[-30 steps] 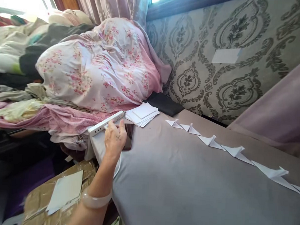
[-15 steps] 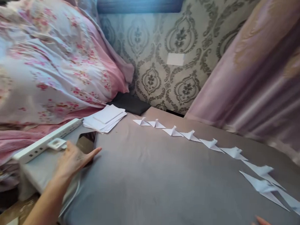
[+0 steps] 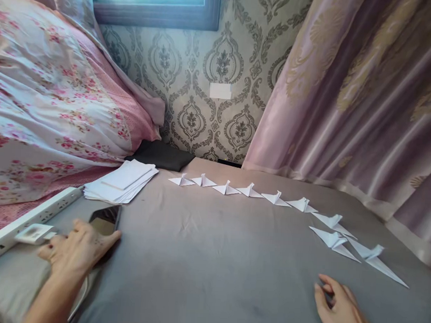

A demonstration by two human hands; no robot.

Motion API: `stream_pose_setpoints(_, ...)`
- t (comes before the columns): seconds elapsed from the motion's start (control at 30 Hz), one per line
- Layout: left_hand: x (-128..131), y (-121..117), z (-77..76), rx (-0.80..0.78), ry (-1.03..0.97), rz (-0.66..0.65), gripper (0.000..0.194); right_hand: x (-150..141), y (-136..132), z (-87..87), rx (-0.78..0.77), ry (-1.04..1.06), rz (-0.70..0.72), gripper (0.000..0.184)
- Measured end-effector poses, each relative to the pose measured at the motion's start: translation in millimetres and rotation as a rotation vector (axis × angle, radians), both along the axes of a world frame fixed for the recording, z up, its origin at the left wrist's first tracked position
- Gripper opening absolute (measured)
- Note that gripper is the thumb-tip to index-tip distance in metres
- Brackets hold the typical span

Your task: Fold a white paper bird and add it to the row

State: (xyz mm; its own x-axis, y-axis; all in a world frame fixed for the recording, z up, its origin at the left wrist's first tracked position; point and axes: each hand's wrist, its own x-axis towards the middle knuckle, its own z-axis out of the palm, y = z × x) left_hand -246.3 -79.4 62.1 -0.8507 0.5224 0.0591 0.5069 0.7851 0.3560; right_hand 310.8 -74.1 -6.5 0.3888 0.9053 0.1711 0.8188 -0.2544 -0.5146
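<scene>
My left hand [image 3: 78, 251] lies over the lower part of a dark phone [image 3: 107, 218], fingers spread and its thumb by the phone's right edge. The fingertips come close to a white charger [image 3: 36, 233] beside the power strip. Loosely bent, my right hand [image 3: 341, 307] rests low on the grey sheet, a gap between thumb and forefinger and nothing seen in it. Beyond it, several white folded paper birds run in a curved row; the nearest ones are a paper bird [image 3: 334, 240] and another paper bird [image 3: 372, 253] just to its right.
A stack of white paper [image 3: 124, 179] lies left of the row, by a black folded cloth [image 3: 158, 154]. The white power strip [image 3: 30, 220] runs along the left edge. Floral bedding [image 3: 56, 116] is heaped behind it; a pink curtain [image 3: 285, 112] hangs at right.
The view has swung right. My right hand has come further into view from the bottom edge. My left hand stays over the phone, its fingers spread wider to the left.
</scene>
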Motion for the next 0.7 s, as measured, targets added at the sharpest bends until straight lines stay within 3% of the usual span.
stream_pose_setpoints(0.03,14,-3,1.5,-0.124,0.045,-0.027,0.072,-6,2,2.3,-0.025,0.006,0.037,0.040)
stream_pose_setpoints(0.1,48,-6,4.8,-0.191,0.058,-0.225,0.071,-26,7,9.8,-0.126,0.077,0.163,0.032)
stream_pose_setpoints(0.17,82,-4,6.7,-0.119,-0.026,-0.391,0.073,-60,13,18.6,-0.266,0.182,0.310,0.029)
stream_pose_setpoints(0.27,123,10,5.6,0.089,-0.268,-0.507,0.081,-122,20,30.5,-0.378,0.532,0.534,0.038)
stream_pose_setpoints(0.4,168,30,5.4,0.238,-0.859,-0.606,0.081,-192,32,50.5,-0.349,1.067,0.361,0.065)
stream_pose_setpoints(0.43,179,34,6.9,0.283,-0.885,-0.625,0.082,-202,35,56.7,-0.358,1.194,0.331,0.072)
stream_pose_setpoints(0.53,212,42,12.0,0.387,-0.696,-0.734,0.088,-216,46,71.4,-0.414,1.464,0.407,0.073)
stream_pose_setpoints(0.6,230,46,12.9,0.383,-0.612,-0.847,0.089,-215,52,72.7,-0.440,1.531,0.419,0.069)
stream_pose_setpoints(0.7,249,54,8.2,0.368,-0.502,-0.936,0.089,-205,60,62.1,-0.429,1.564,0.290,0.063)
